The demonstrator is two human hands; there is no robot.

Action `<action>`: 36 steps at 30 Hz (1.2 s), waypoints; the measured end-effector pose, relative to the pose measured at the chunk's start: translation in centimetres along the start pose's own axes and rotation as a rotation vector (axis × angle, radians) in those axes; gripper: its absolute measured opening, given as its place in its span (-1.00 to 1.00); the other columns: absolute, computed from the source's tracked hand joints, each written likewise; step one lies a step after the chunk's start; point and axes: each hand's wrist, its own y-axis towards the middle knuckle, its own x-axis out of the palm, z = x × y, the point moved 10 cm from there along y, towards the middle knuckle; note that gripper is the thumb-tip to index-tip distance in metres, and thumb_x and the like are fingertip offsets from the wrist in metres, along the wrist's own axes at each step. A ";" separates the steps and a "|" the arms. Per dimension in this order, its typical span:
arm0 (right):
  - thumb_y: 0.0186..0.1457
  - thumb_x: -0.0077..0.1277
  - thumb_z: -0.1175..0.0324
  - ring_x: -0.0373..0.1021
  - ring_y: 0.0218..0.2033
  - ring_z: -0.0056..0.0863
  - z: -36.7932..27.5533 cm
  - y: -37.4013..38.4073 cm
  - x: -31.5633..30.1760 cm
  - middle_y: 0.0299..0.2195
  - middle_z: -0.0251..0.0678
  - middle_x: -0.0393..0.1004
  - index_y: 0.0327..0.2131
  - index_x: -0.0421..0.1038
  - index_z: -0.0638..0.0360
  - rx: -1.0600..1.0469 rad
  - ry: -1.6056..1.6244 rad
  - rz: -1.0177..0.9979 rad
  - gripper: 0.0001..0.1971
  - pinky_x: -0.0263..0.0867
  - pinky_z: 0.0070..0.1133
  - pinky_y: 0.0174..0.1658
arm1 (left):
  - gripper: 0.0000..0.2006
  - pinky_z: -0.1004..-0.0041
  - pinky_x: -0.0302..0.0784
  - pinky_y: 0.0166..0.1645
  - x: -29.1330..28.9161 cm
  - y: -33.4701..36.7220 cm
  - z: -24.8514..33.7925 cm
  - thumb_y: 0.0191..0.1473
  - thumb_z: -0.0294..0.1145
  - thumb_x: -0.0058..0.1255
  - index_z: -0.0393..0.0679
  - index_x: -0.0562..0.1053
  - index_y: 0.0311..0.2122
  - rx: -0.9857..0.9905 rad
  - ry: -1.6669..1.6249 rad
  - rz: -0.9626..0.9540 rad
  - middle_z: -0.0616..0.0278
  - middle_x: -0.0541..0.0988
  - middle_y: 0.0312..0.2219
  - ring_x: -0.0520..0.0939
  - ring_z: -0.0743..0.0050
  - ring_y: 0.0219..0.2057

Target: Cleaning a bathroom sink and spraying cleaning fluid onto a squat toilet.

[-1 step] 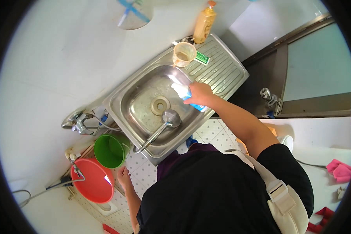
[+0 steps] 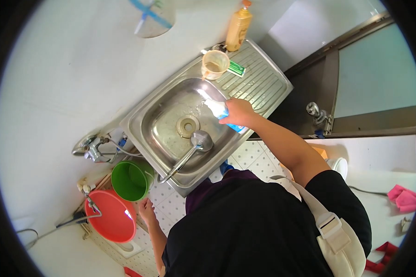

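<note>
My right hand [image 2: 238,112] is wrapped round a white and blue bottle [image 2: 215,108], held tilted over the right side of the steel sink [image 2: 145,134]. The bottle's white narrow end points toward the basin's far right corner. A metal ladle [image 2: 201,140] with a long handle lies in the basin near the drain [image 2: 187,126], its handle resting over the near left rim. My left hand [image 2: 147,210] hangs low beside the green bucket [image 2: 131,180], fingers loosely curled in, with nothing visible in them.
Right of the basin, the ribbed drainboard [image 2: 259,76] bears a translucent plastic jug [image 2: 215,64], a green and white packet [image 2: 236,69] and a yellow pump bottle [image 2: 239,28]. A red basin [image 2: 108,214] stands at lower left, below a wall tap [image 2: 93,148]. A door [image 2: 374,74] is at right.
</note>
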 end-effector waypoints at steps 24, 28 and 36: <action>-0.40 0.25 -0.11 0.46 -0.27 -0.21 16.1 -7.6 -2.4 -0.31 -0.12 0.48 -0.33 0.49 0.25 0.505 0.133 0.131 -0.37 0.38 -0.40 -0.23 | -0.83 0.62 0.35 -0.38 5.6 0.6 9.0 0.09 -0.39 -0.01 -0.23 0.43 -0.24 0.251 0.089 -0.169 0.36 0.49 -0.40 0.47 0.65 -0.41; -0.39 0.26 -0.07 0.47 -0.30 -0.19 16.3 -5.8 -5.6 -0.34 -0.11 0.49 -0.35 0.50 0.25 0.501 0.158 0.272 -0.41 0.38 -0.38 -0.27 | -0.82 0.62 0.37 -0.40 6.3 0.1 9.2 0.10 -0.37 -0.01 -0.21 0.43 -0.22 0.278 0.105 -0.205 0.34 0.49 -0.39 0.48 0.64 -0.41; -0.39 0.29 -0.11 0.40 -0.22 -0.20 16.7 -7.8 -5.9 -0.27 -0.14 0.40 -0.26 0.41 0.22 0.411 0.556 0.581 -0.33 0.32 -0.41 -0.17 | -0.81 0.63 0.35 -0.36 7.7 -2.4 10.9 0.08 -0.41 0.00 -0.26 0.42 -0.21 0.281 0.082 -0.211 0.32 0.49 -0.39 0.47 0.64 -0.41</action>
